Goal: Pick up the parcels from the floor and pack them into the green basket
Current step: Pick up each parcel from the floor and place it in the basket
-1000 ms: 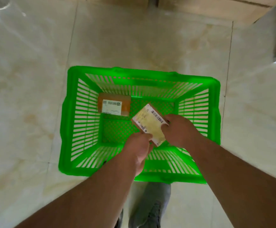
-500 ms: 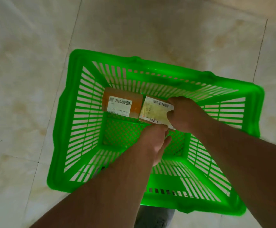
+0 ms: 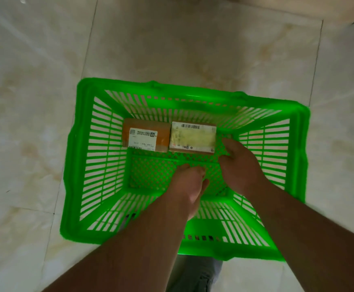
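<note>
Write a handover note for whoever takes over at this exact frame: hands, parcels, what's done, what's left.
Left hand: inside the green basket, holding nothing.
Right hand: open, just off the pale parcel, not gripping it.
Parcels: orange parcel and pale parcel lie flat, side by side against the basket's far wall.
Done: two parcels packed.
Left: no parcel shows on the visible floor; look beyond this view for more.

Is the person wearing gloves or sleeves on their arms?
No. The left hand and the right hand are bare, with no gloves, rings or watch showing. Both forearms are bare too, with no sleeves reaching into view. Lower down, grey trousers show between the arms.
</note>
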Tool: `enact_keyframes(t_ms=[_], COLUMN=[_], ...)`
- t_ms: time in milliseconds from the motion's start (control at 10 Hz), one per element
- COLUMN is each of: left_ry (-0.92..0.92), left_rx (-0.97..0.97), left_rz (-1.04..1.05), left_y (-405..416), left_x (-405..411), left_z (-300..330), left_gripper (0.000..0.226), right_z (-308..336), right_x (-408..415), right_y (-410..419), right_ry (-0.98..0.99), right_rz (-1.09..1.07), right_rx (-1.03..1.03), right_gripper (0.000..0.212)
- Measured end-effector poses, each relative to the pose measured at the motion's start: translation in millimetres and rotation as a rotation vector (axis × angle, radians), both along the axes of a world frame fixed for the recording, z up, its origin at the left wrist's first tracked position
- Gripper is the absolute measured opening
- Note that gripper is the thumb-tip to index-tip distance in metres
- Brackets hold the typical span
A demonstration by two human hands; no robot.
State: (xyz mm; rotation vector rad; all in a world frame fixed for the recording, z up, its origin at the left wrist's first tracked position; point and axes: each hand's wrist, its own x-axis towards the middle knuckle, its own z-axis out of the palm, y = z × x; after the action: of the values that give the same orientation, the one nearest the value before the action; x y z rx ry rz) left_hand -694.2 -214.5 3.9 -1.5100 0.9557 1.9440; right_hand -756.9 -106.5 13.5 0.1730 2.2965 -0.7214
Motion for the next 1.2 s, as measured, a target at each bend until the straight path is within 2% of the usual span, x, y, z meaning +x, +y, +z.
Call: enact_keyframes(t_ms=[200, 300, 400, 500, 600, 700, 800, 900, 1000, 1200], left_ry=[0.038, 0.081, 0.123, 0.150, 0.219, 0.202, 0.191, 0.222, 0.261, 0.289], left_rx=[-0.139, -0.175, -0.162, -0.129, -0.094, -0.089, -0.081, -0.143, -0.109, -0.120], left_rz=[-0.231, -0.379, -0.513, -0.671, -0.768, -0.918, -1.073, -1.334, -1.468, -1.704], left_y=[14.1, 30.3, 47.3, 61.4, 74.7, 88.1, 101.1, 117.5, 135.2, 179.9], left_x=[15.1, 26.1, 43.1, 65.9, 90.1, 122.5, 153.7, 189.7, 219.8, 298.0], left_z=[68.2, 102.9, 128.4, 155.0, 175.1, 200.6, 230.0, 238.0, 240.8, 246.4], left_gripper=[0.063, 0.041, 0.026, 0.028, 0.023, 0.047, 0.052, 0.057, 0.059, 0.076], right_z=[56.8, 94.5, 130.9, 160.0, 189.1, 213.6, 233.7, 244.1, 245.0, 236.3], right_x=[32.8, 55.5, 82.8, 126.1, 176.4, 232.3, 293.0, 350.4, 403.2, 509.8], right_y=[16.8, 23.1, 38.5, 62.9, 86.5, 107.3, 120.9, 132.9, 144.3, 163.6], right_ry=[-0.086, -0.110, -0.126, -0.127, -0.144, -0.193, -0.216, -0.214, -0.252, -0.254], right_rz=[-0.232, -0.399, -0.556, -0.738, -0.936, -1.120, -1.255, -1.334, -1.347, -1.539], right_rx=[-0.092, -0.157, -0.219, -0.265, -0.243, -0.249, -0.226, -0.191, -0.149, -0.126], right_gripper=[0.046, 0.040, 0.039, 0.014, 0.016, 0.036, 0.042, 0.043, 0.041, 0.037])
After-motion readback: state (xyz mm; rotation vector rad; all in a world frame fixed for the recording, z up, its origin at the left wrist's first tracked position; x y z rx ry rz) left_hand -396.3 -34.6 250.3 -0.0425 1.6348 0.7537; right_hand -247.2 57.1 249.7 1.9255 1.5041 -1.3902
